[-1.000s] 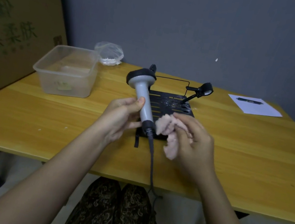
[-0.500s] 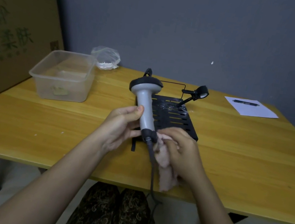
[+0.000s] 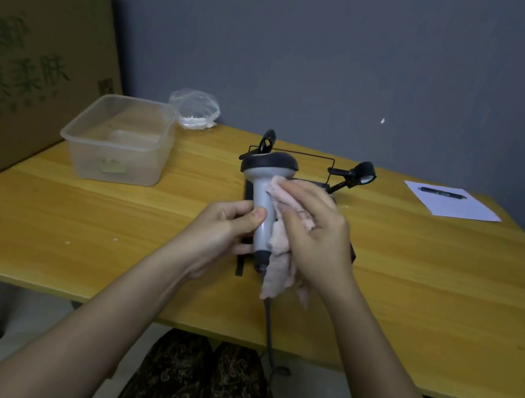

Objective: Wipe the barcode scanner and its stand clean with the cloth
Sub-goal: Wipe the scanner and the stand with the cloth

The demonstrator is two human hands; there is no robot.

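A grey barcode scanner [image 3: 264, 192] with a black head stands upright above the table's middle, its cable hanging off the front edge. My left hand [image 3: 224, 230] grips its handle from the left, thumb on the front. My right hand [image 3: 313, 231] presses a pale pink cloth [image 3: 279, 264] against the handle's right side, with the cloth's loose end hanging below. The black stand [image 3: 344, 181], a slotted plate with a wire frame and clip arms, lies flat behind the hands and is largely hidden by them.
A clear plastic tub [image 3: 121, 140] sits at the left, with a crumpled plastic bag [image 3: 194, 109] behind it. A sheet of paper [image 3: 451, 202] carrying a pen [image 3: 442, 193] lies at the far right. A big cardboard box [image 3: 24, 54] leans at the left. The yellow wooden table [image 3: 445, 299] meets a grey wall.
My right hand has carried the cloth from the scanner's base up along the handle toward the head. The view has tilted slightly downward.
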